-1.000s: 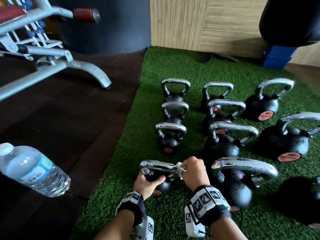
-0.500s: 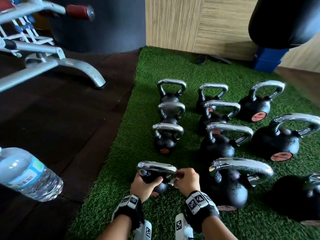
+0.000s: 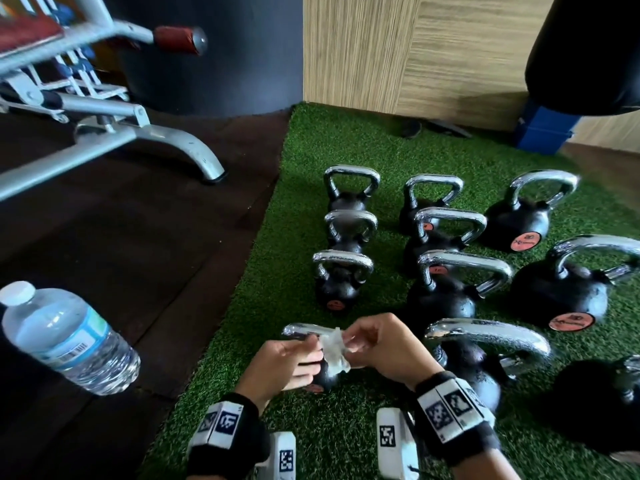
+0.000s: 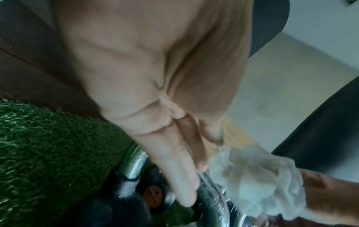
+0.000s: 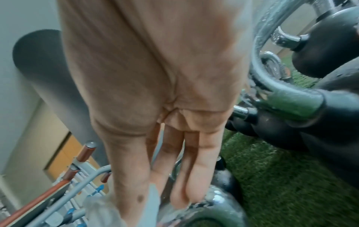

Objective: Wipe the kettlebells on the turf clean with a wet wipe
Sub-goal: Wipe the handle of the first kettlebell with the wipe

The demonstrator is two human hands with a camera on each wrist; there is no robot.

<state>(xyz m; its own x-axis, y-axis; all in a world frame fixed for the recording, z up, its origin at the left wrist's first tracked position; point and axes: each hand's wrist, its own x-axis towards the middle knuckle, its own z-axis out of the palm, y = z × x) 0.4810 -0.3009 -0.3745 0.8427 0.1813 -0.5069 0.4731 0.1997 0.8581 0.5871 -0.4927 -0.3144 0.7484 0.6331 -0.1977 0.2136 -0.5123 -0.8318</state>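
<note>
- Head view: both hands meet over the nearest small kettlebell (image 3: pixel 322 374) at the turf's (image 3: pixel 242 306) left front edge. The right hand (image 3: pixel 381 344) pinches the crumpled wipe (image 3: pixel 334 349) between thumb and fingers; the left hand (image 3: pixel 291 358) touches the wipe's other side, fingers partly bent, whether it grips I cannot tell. The wipe sits just above the chrome handle (image 3: pixel 299 330).
- Judgement: the wipe looks bunched. Spreading it to a fresh face, then wrapping it round the handle and running its full length, would clean better than dabbing.
- Around: ten or so other kettlebells stand in rows behind and to the right, a large one (image 3: pixel 485 362) just beside the right wrist, tight for elbow room. A water bottle (image 3: pixel 65 337) lies on the dark floor to the left, and a bench frame (image 3: pixel 104 133) stands beyond it.
- Left wrist view: fingers (image 4: pixel 180 176) mostly straight over the handle, wipe (image 4: pixel 258 181) at their tips.
- Right wrist view: thumb (image 5: pixel 128 176) presses the wipe (image 5: pixel 101 212); the other fingers extend toward the kettlebell body (image 5: pixel 213 207).
</note>
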